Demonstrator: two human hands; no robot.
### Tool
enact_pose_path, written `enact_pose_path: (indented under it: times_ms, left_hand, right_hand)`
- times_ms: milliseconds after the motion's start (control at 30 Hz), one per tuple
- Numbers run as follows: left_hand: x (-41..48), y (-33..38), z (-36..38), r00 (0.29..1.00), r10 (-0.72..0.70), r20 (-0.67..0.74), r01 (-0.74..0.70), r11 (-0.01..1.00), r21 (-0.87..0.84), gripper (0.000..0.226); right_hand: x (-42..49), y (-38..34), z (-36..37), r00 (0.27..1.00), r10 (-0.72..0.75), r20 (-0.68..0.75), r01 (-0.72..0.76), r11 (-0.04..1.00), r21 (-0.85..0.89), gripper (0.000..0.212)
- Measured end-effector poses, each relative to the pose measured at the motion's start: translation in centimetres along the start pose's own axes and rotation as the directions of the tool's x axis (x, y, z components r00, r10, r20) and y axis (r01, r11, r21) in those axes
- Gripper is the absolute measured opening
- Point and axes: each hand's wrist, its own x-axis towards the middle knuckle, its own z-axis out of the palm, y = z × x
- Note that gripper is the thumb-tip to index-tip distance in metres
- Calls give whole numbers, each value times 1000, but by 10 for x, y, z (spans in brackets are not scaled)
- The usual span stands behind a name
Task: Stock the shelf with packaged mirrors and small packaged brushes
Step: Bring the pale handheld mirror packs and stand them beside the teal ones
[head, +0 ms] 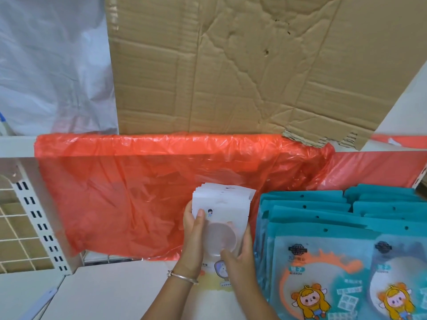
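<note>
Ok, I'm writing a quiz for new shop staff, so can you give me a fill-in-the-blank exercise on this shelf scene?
1. The teal packets stand to the ___ of the white packets.
2. The English word printed on the teal packets is ___.
3. The bracelet is on the ___ wrist.
Missing words: right; MIRROR; left.

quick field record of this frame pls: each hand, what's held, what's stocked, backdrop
left hand: grips left edge of white packet stack, thumb on its front
right hand: holds the stack's lower right edge, thumb on front
stack pose: near upright, packets fanned toward the back; base hidden by the arms
stocked: teal mirror packs in overlapping rows, right of the stack
surface: white shelf
backdrop: red plastic sheet, creased cardboard above it
wrist: silver bangle, left
</note>
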Motion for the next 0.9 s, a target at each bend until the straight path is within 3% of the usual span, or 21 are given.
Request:
enact_pose_path:
  times_ms: [100,167,300,400,700,800,900]
  left_hand:
    - [4,-7,3,998,54,-29,-45,969,243,66]
    - [4,-9,5,993,64,-98,-29,948,318,69]
    - [7,-9,7,959,-47,-279,77,992,99,56]
    - [5,-10,8,955,-139,-263,124,989,-75,50]
    - [-4,-11,6,970,-25,-243,8,997,-72,46]
    - [6,-14,-3,953,-146,-266,113,984,-137,60]
    - [21,-14,-8,931,-188,-314,159,980,-117,56]
  right_hand:
    - [0,-1,2,999,5,-53,1,995,99,91]
    - [3,-3,2,997,47,-56,-36,980,196,86]
    - [9,-3,3,990,139,8,-135,947,290,82]
    - [14,-7,4,990,136,25,-138,949,283,74]
    - [1,-4,3,1000,-8,-18,10,989,147,76]
    - [2,-9,-4,998,-32,47,22,982,186,73]
    - [6,-17,-10,988,-54,142,7,949,316,79]
